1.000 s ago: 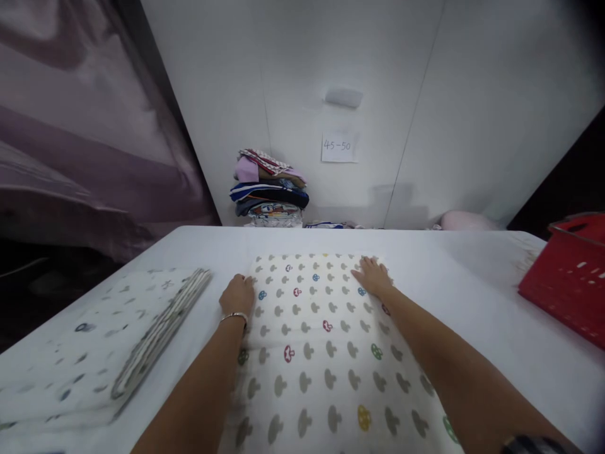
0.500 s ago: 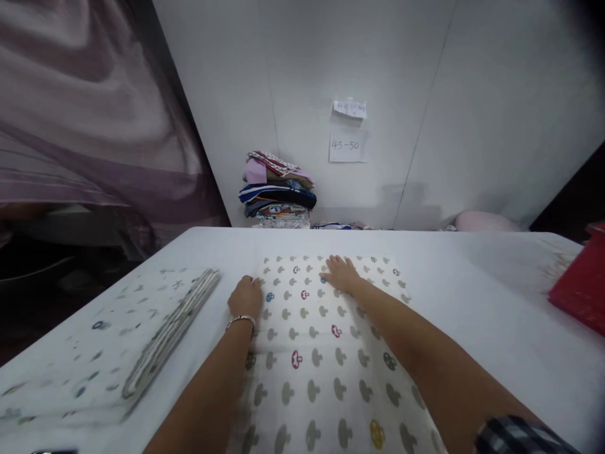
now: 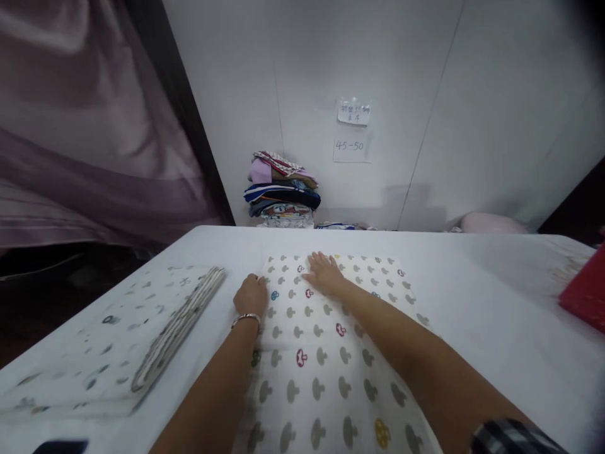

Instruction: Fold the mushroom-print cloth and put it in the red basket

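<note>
A white cloth printed with grey and coloured mushrooms (image 3: 326, 343) lies spread out in front of me on the white table. At its far left edge, my left hand (image 3: 251, 295) is closed, its fingers curled onto the border; a bracelet is round that wrist. My right hand (image 3: 325, 275) rests flat near the cloth's far end, fingers apart, palm down on the fabric. Slight creases run across the cloth's middle, and my right forearm covers part of its right side.
Left of me lies a folded stack of printed white cloth (image 3: 118, 340). Beyond the white table (image 3: 482, 328), a pile of folded fabrics (image 3: 283, 189) stands against the wall. A red object (image 3: 586, 290) sits at the right edge, and a purple curtain (image 3: 85, 126) hangs at left.
My right hand has slid left across the far end of the cloth, toward my left hand. My left hand stays at the left border. The view has shifted slightly.
</note>
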The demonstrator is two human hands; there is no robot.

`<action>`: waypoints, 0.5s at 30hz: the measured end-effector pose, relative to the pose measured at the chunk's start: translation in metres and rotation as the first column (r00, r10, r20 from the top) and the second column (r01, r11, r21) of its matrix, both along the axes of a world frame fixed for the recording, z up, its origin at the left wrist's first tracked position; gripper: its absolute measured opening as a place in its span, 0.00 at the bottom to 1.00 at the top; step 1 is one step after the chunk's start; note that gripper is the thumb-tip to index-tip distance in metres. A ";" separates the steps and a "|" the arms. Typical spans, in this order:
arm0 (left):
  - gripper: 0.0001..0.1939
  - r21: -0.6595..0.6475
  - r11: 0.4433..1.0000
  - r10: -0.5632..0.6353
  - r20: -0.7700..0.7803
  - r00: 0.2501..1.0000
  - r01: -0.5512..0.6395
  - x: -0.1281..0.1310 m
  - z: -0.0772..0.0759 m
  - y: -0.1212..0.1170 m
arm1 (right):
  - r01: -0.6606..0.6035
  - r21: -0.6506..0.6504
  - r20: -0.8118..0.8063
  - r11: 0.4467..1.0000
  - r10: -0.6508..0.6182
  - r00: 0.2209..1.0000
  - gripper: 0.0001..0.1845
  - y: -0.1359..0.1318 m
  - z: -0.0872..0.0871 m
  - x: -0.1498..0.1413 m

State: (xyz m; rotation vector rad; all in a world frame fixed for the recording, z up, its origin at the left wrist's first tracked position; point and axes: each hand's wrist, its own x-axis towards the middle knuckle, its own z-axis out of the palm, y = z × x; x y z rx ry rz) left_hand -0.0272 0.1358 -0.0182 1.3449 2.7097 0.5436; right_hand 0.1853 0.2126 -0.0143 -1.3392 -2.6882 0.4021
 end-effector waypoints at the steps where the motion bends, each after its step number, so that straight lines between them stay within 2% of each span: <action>1: 0.17 0.000 1.000 0.001 -0.002 1.000 -0.001 0.000 0.000 0.000 | -0.005 -0.014 0.007 1.000 0.006 1.000 0.41 0.002 -0.001 -0.006; 5: 0.17 0.000 1.000 0.003 0.004 1.000 -0.003 0.000 0.001 0.000 | -0.003 -0.079 0.031 0.997 0.005 0.999 0.40 0.005 -0.003 -0.014; 8: 0.18 0.002 1.000 -0.004 0.016 1.000 0.004 0.000 0.002 0.000 | 0.004 -0.106 0.011 0.994 -0.003 1.000 0.39 -0.009 0.003 -0.002; 11: 0.19 0.000 1.000 -0.011 0.033 0.999 0.011 0.001 0.004 -0.001 | -0.006 -0.108 -0.009 0.994 0.005 1.000 0.39 -0.045 0.011 0.029; 13: 0.19 0.004 1.000 -0.016 0.041 0.999 0.016 0.001 0.006 -0.001 | -0.011 -0.132 0.001 0.991 0.011 1.000 0.40 -0.079 0.014 0.060; 15: 0.20 -0.005 1.000 -0.022 0.050 0.998 0.022 -0.002 0.009 0.001 | 0.039 -0.136 0.021 0.990 -0.037 0.999 0.41 -0.115 0.014 0.094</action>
